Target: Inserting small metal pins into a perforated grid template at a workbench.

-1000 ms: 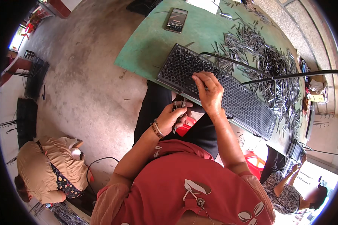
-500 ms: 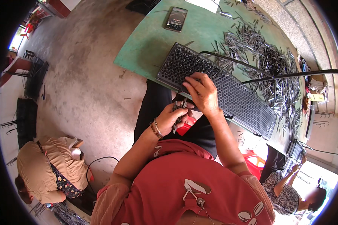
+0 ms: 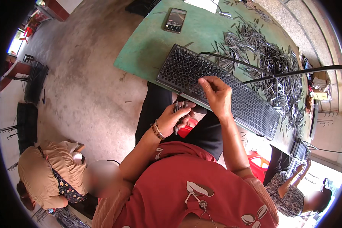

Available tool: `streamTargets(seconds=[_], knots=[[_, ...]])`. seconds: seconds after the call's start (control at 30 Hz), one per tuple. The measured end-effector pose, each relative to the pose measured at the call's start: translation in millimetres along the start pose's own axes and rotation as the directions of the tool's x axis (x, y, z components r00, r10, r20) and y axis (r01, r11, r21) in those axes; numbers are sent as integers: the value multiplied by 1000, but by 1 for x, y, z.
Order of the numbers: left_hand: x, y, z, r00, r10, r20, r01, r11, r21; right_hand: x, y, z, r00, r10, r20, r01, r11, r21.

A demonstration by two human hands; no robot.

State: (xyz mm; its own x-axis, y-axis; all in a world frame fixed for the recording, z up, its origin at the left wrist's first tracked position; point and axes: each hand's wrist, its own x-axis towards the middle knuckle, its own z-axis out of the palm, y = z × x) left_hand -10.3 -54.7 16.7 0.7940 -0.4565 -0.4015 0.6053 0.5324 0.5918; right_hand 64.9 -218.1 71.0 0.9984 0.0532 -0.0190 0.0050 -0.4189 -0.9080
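A long black tray (image 3: pixel 250 108) full of round holes lies slantwise on the table edge in front of me. Many holes at its left end have dark slim pieces standing in them; those toward the right look unfilled. My right hand (image 3: pixel 219 97) hovers over the tray's near-middle part, thumb and fingertips pinched together; whatever is between them is too small to make out. Left of it and below the tray's near edge, my left hand (image 3: pixel 174 117) is closed around a small bunch of thin dark metal strips (image 3: pixel 176 130). Their ends stick out above and below the fingers.
Loose metal strips (image 3: pixel 275 62) are heaped beyond the tray on the green table (image 3: pixel 148 49). A phone (image 3: pixel 175 20) and white paper lie farther back. A thin black bar (image 3: pixel 304 71) crosses above the heap. People sit at lower left (image 3: pixel 51 174) and lower right (image 3: pixel 288 193).
My right hand has drawn back from the tray's filled part, moving right and slightly nearer to me. My left hand stays about where it was, still around the strips.
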Motion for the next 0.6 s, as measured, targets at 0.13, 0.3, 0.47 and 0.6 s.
streamTargets(seconds=[0.13,0.3,0.47,0.6], knots=[[3,-6,-5,1000,-13,-11,13,1000,-20,9,12,11,940,-320,-115,310,946,-96],[2,-6,-9,1000,-28,6,28,998,-57,9,23,15,899,-428,-98,409,898,-163],[1,-5,-6,999,0,34,4,994,-113,3,26,16,812,-574,107,572,746,-341],[2,-2,-5,997,12,72,-5,994,-106,0,18,17,876,-482,38,470,831,-298]])
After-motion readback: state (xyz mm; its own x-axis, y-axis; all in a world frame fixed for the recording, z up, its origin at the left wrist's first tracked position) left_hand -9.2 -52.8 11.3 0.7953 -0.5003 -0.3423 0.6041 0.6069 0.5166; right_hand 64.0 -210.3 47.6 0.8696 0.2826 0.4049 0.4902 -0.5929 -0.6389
